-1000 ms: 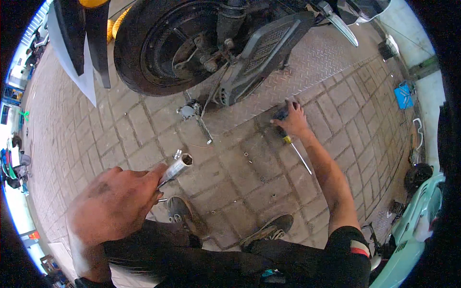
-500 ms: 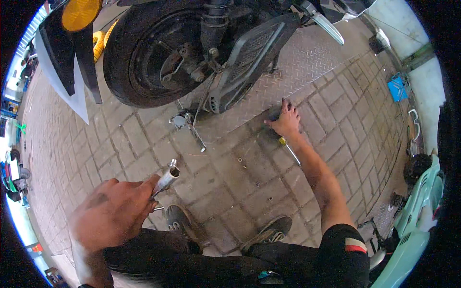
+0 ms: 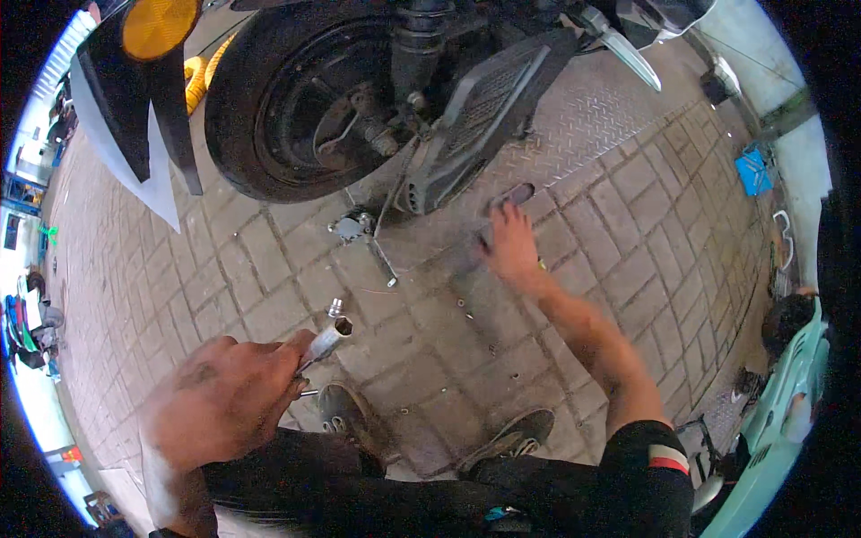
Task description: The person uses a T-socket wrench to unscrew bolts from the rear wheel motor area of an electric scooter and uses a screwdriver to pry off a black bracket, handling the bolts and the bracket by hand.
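While the left hand (image 3: pixel 231 394) clenches a socket wrench (image 3: pixel 328 340), a motorcycle (image 3: pixel 417 65) stands beyond the right hand (image 3: pixel 514 249), whose grasp is unclear.

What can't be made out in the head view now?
All in the head view:
Gripped part of the socket wrench: hidden by the left hand.
Whether the right hand grips the dark item by it: blurred, partly covered by that hand.
Small parts on the paving: too small to identify.
Motorcycle: upper part cut off by the top edge.
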Available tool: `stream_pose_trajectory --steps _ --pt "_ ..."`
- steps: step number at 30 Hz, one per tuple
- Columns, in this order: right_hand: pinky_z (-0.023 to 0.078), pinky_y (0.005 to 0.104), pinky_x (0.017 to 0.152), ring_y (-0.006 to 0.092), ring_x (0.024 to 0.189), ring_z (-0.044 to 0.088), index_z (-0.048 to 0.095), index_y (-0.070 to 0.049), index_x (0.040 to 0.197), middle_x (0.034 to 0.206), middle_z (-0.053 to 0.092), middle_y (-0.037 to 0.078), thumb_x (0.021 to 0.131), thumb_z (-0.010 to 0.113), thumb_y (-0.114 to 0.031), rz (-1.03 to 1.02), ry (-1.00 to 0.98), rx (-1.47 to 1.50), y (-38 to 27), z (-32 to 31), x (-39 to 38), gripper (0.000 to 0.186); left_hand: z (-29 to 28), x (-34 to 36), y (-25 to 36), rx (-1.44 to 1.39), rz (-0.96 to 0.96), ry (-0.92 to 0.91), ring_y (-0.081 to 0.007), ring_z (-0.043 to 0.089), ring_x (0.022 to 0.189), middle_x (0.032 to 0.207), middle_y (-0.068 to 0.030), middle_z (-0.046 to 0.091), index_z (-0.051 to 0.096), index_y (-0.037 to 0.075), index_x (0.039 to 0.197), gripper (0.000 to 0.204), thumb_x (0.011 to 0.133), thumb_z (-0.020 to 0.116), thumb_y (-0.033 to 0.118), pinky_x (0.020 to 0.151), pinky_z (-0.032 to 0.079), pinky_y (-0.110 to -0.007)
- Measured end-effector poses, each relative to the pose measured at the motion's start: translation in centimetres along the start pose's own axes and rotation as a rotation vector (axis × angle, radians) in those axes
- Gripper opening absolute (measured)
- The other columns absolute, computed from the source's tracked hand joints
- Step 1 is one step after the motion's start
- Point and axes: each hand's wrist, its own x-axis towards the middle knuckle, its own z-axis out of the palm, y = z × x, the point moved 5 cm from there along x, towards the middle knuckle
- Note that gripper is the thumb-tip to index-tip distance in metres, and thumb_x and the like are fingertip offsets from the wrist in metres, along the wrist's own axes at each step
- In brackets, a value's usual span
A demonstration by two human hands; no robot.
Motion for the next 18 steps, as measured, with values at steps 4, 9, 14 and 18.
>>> stream_pose_trajectory --steps 4,9,14,18 --pt "0.038 0.0494 0.103 0.0309 0.122 0.051 0.061 -0.006 0.121 0.124 0.059 0.013 0.080 0.068 -0.035 -0.443 -0.487 -0.063 -4.4 2.2 -6.8 0.050 0.2 -0.1 -0.2 0.002 0.135 0.184 -0.0327 0.064 0.078 0.091 -0.0128 0.067 0.052 0.001 0.127 0.040 0.092 0.060 0.020 0.067 0.049 -0.042" --pt "0.038 0.0445 0.103 0.0276 0.122 0.051 0.063 -0.009 0.119 0.122 0.060 0.009 0.079 0.068 -0.031 -0.545 -0.389 -0.011 -4.2 4.9 -11.0 0.046 0.0 1.5 0.1 -0.085 -0.005 -0.189 -0.0344 0.066 0.075 0.088 -0.0124 0.068 0.050 0.002 0.124 0.036 0.092 0.058 0.018 0.064 0.049 -0.046" --pt "0.038 0.0435 0.103 0.0260 0.122 0.052 0.063 -0.009 0.118 0.121 0.061 0.008 0.081 0.066 -0.029 -0.653 -0.389 -0.044 -4.5 5.2 -11.4 0.041 0.3 1.4 0.4 -0.073 -0.094 -0.134 -0.0348 0.062 0.077 0.079 -0.0122 0.062 0.056 0.008 0.094 0.023 0.091 0.062 0.030 0.069 0.050 -0.045" --pt "0.039 0.0434 0.101 0.0247 0.118 0.054 0.063 -0.009 0.117 0.120 0.062 0.007 0.086 0.060 -0.025 -0.796 -0.410 -0.205 -5.5 4.7 -11.4 0.035 0.2 0.0 0.5 0.005 0.055 0.054 -0.0290 0.061 0.077 0.092 -0.0091 0.065 0.056 0.005 0.116 0.033 0.090 0.064 0.022 0.065 0.048 -0.042"
